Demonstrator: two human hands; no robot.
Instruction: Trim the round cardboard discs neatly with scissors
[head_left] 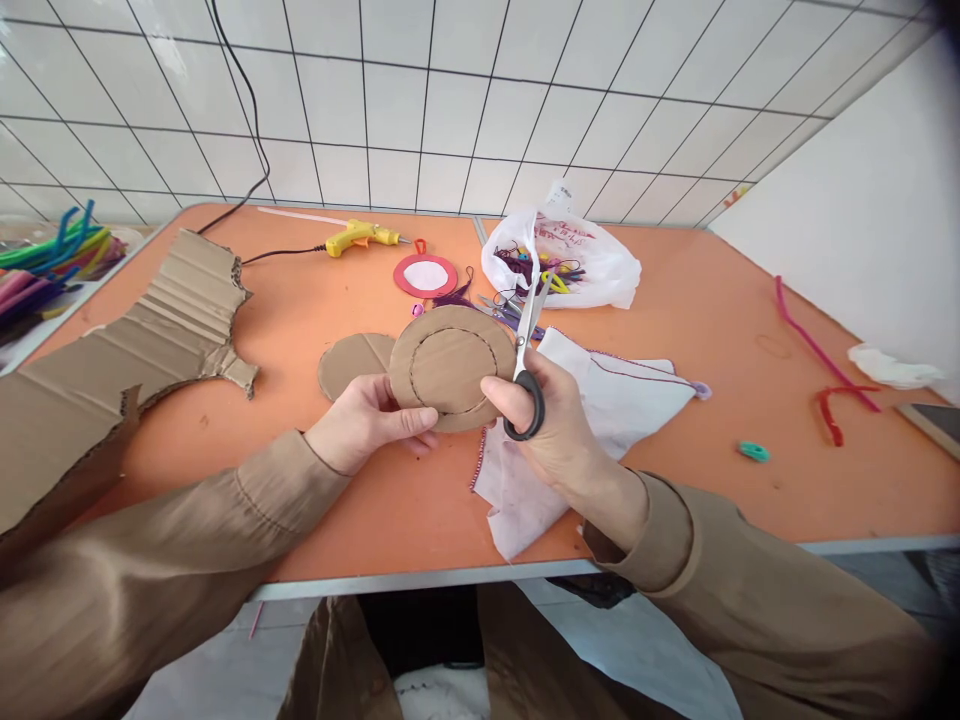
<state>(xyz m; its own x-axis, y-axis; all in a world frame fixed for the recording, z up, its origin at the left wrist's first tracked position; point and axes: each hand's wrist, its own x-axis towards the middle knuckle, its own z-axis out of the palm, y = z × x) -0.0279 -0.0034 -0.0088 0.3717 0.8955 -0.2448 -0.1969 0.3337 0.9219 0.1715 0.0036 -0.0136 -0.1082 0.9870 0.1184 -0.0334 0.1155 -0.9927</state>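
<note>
A round cardboard disc [452, 365] with a rough inner circle cut or marked on it is held up over the orange table. My left hand [373, 422] pinches its lower left edge, thumb on the front face. With black-handled scissors [528, 400] in its grip, my right hand [553, 425] also steadies the disc's right edge with the thumb. The scissor blades point up and away, beside the disc. Behind it to the left, a second cardboard disc [352, 365] lies on the table, partly hidden. White cloth with dark stitched edges [592, 400] lies under my right hand.
A large torn cardboard sheet [112, 375] covers the table's left side. Farther back lie a yellow glue gun [361, 238] with its cord, a red-rimmed round piece [425, 275] and a white plastic bag [600, 265] of threads. Pipe cleaners [821, 340] lie right.
</note>
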